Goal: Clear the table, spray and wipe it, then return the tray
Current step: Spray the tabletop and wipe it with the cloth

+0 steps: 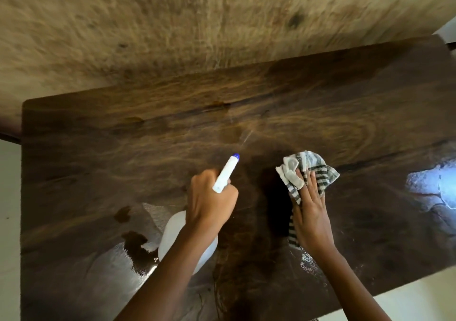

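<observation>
Table [123, 148] first: it's the dark wooden top filling most of your view. Its far edge runs along a tan, motion-blurred surface [172, 24], and there's pale floor [9, 197] past the left edge.

Stuff on it:
- Dark puddles [138, 246] with a shiny wet film round them sit toward the near left of the tabletop, right beside the bottle's body.
- There's a bright bluish glare patch [431, 187] at the right edge.
- A thin pale streak of spray [246, 138] runs out from the nozzle over the middle of the tabletop.

Your left arm comes in over the near edge. Your left hand [209, 197] is wrapped round the neck of the spray bottle [225, 175], fingers curled tight under the white head. The blue nozzle tip points away from you toward the far edge, angled a bit right. The cloudy white body hangs below your wrist, partly hidden by your forearm, and I honestly can't tell if it's touching the wood.

Your right hand [311, 217] lies palm down on the striped cloth [308, 170], just right of centre on the tabletop. The fingers are straight and slightly spread, pressing it flat. The cloth bunches up past your fingertips and a strip of it trails back under your palm. The two hands are near each other but apart, with a dark shadow between them.
</observation>
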`<state>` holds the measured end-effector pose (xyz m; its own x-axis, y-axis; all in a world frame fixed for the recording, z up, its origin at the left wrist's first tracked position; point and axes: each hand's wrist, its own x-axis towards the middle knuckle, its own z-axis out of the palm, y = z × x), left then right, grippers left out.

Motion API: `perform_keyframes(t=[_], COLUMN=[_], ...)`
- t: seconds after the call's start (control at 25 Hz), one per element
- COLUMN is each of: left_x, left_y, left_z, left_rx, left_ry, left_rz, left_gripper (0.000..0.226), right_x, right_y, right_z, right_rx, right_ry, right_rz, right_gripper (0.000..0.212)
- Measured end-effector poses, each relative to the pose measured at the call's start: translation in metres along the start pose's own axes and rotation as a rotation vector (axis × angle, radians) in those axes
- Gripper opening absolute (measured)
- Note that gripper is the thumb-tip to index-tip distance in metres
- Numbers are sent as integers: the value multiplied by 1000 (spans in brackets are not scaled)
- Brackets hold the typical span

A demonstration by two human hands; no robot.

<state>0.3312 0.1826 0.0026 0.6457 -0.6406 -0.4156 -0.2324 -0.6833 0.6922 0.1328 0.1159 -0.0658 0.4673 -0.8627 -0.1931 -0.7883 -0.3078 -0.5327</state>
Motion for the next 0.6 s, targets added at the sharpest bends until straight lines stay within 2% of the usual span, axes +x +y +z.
perform_keyframes(t=[0.2, 0.44, 0.6], left_x=[5, -3, -8], left_y=[-1, -5, -15], left_z=[-21, -42, -46], left_rx=[-97, -180, -186], left_ry=[61, 138, 137], left_rz=[-84, -277, -342], left_gripper=[10, 20, 9], right_x=[-1, -8, -11], right_y=[-4, -25, -37], right_z=[-2, 7, 19], right_rx=[41, 44, 56], right_ry=[22, -35, -73], right_rz=[15, -43, -56], right_gripper=[62, 63, 63])
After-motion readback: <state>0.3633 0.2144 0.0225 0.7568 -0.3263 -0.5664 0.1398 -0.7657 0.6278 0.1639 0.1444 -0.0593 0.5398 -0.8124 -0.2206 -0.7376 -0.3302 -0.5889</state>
